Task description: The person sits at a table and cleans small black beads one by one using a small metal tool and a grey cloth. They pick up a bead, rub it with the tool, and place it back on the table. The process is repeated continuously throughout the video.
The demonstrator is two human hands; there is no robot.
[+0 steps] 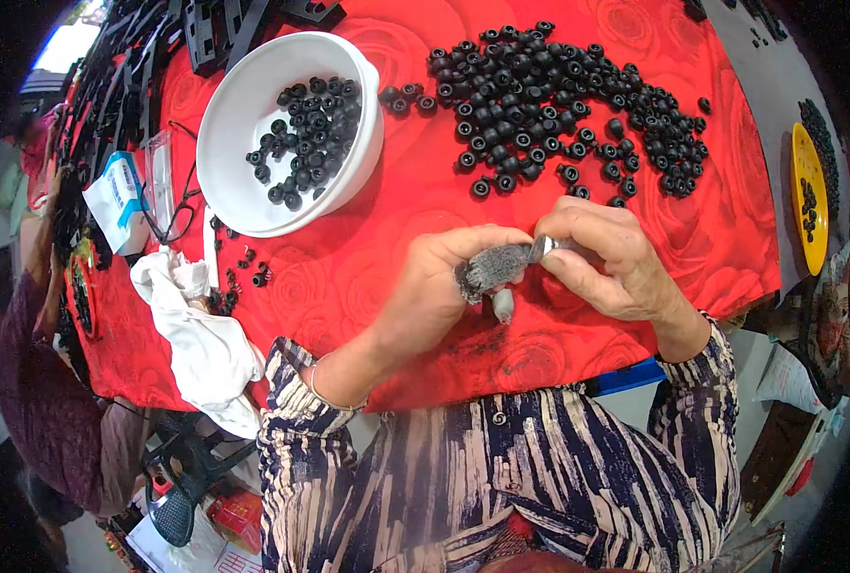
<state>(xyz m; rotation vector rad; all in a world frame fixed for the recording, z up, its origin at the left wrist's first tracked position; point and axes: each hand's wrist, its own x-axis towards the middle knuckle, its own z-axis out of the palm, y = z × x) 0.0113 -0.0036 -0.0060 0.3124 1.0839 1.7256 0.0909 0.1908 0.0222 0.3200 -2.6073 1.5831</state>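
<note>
Mid-step, likely cleaning or fitting one small part. Left hand pinching grey fuzzy pad; right hand fingers pressed on a small metal tool at the pad's end, above red cloth. Next probably calls for a piece from the black pile. White bowl holds more. Blue-white packet at left edge; yellow dish far right.

My striped navy-and-cream sleeves border a red rose-patterned tablecloth bearing small black rubber parts and a round white plastic bowl.
</note>
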